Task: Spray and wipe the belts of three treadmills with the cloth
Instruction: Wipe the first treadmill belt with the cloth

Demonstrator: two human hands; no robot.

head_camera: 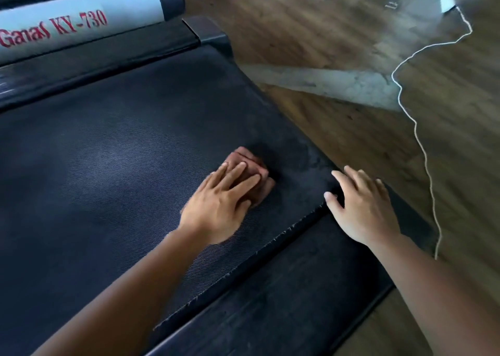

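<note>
A folded reddish-brown cloth (259,170) lies on the dark ribbed treadmill belt (108,152), near the belt's right edge. My left hand (219,204) presses flat on the cloth with straight fingers. My right hand (362,206) rests with spread fingers on the black side rail (311,282), just right of the belt's frayed edge. No spray bottle shows in the frame.
The treadmill's silver motor cover (81,22) with red lettering spans the top left. Wood-look floor (338,38) lies to the right. A thin white cord (422,144) snakes across the floor, close to the rail's right side.
</note>
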